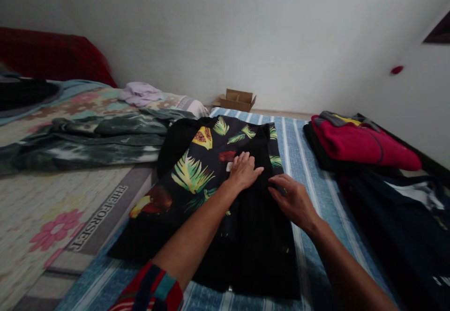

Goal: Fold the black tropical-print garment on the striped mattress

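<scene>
- Wall (246, 30): plain white, filling the upper half of the frame.
- Floral cover (42, 208): lower left; pale, with pink flowers and a grey band of lettering.
- Sheet (309, 161): blue with white stripes, running from the centre to the lower edge of the frame; the shirt lies on it.
- Shirt (197, 175): centre of the frame, spread flat on the sheet.
  - The cloth is black, printed with yellow-green palm leaves, cut papaya in yellow and orange, and dark red fruit.
  - Its right part is folded over and shows plain black.
  - A small white label shows near the collar.
- Dark clothes (397, 226): lower right, a loose black and navy heap beside the sheet.
- Green garment (105, 137): left of centre, mottled green and white, lying in long folds just beside the shirt.
- Red blanket (52, 55): upper left, against the wall.
- Red garment (358, 144): right of centre, folded on top of a dark stack with a grey and yellow piece above it.
- Left hand (243, 171): centre; open, palm down, fingers spread flat on the shirt beside the label. A red, blue and teal striped sleeve (151, 292) shows at the lower edge.
- Right hand (294, 202): just right of the left hand; fingers curled, pinching an edge of the shirt's black folded part.
- Lilac cloth (140, 93): crumpled, upper left of centre.
- Box (236, 100): small open cardboard carton at the foot of the wall, above the shirt.
</scene>
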### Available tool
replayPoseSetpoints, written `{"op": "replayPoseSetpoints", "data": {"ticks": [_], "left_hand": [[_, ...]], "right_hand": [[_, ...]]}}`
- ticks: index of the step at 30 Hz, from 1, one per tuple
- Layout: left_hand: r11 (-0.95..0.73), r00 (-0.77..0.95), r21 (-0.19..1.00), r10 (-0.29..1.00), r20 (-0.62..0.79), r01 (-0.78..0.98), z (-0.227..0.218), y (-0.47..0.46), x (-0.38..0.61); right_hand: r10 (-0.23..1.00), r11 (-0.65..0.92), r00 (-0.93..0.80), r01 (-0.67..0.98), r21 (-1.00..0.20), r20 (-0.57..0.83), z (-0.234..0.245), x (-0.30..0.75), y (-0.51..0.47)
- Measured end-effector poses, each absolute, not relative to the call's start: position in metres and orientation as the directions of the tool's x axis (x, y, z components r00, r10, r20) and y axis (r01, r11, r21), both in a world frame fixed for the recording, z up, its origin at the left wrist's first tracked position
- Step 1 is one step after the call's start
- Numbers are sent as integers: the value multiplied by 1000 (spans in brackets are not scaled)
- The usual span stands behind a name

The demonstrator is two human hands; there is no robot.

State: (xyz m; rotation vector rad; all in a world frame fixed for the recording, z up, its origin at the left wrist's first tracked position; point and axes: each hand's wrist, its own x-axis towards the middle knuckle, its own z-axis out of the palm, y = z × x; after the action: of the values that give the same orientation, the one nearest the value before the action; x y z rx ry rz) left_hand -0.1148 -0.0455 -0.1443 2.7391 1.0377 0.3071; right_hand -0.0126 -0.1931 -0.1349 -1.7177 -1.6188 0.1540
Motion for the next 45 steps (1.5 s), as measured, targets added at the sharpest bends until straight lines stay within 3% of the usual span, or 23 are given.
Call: {"op": "replayPoseSetpoints", "data": {"ticks": [3,5,7,10,17,23,28,33,38,45], "left_hand": [[-777,766,304,616,185,551,-118,-75,-151],[-762,789,405,598,142,505,-104,-104,-183],[-759,860,522,502,88,389,-98,-135,-213],[-746,890,580,449,77,326,-102,-172,-241],[-733,813,534,566,135,421,-123,-194,-246],[-748,774,517,590,231,416,-134,-202,-245],[-762,678,486,626,384,428,-140,-205,-235],[-764,547,397,643,536,508,-144,-213,-219],[-688,496,353,712,497,633,-146,-215,-213],[-683,382,351,680,626,641,-151,-200,-225]], "right_hand": [[901,113,192,763,-636,390,-130,-24,-226],[911,121,180,743,-659,370,-127,-31,-247],[931,126,142,738,-663,335,-127,-39,-265],[958,147,46,767,-625,283,-129,-52,-285],[961,129,15,859,-495,277,-144,-71,-293],[939,116,99,809,-576,328,-149,-74,-296],[857,144,205,786,-602,473,-154,-76,-290],[805,20,264,883,-469,532,-165,-83,-282],[799,-151,318,927,-343,510,-169,-87,-281],[777,-171,356,913,-370,520,-165,-78,-286]]}}
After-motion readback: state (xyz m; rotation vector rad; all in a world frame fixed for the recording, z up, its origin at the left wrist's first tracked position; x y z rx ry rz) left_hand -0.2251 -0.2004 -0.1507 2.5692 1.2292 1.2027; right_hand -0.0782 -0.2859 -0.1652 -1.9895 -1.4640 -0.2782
